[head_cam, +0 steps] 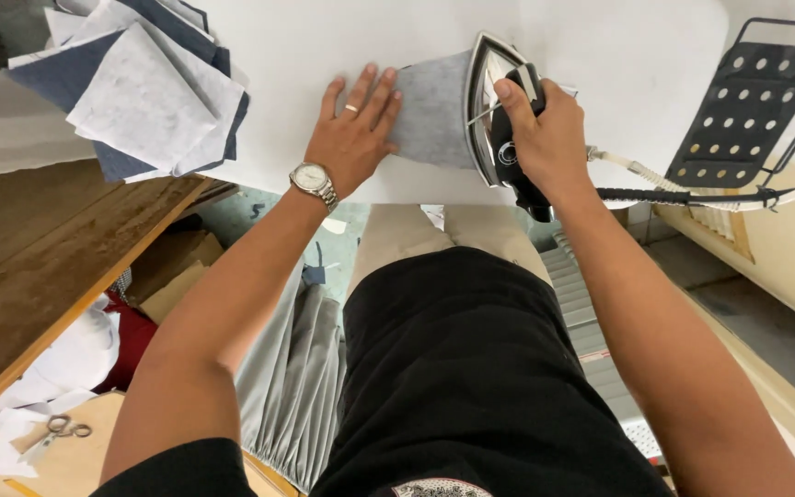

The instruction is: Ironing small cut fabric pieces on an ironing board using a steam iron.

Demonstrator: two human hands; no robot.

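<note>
My right hand (549,138) grips the black handle of a steam iron (494,110), which rests on a grey fabric piece (434,110) lying on the white ironing board (600,55). My left hand (353,133), with a wristwatch and a ring, lies flat with fingers spread on the left end of that grey piece, pressing it to the board. The iron's metal soleplate edge faces my left hand, a short way from its fingertips.
A stack of cut fabric pieces (144,87), navy and pale grey, lies at the board's left end. A black perforated iron rest (747,101) sticks out at the right. A wooden table (39,267) stands to the left, scissors (52,433) lower left.
</note>
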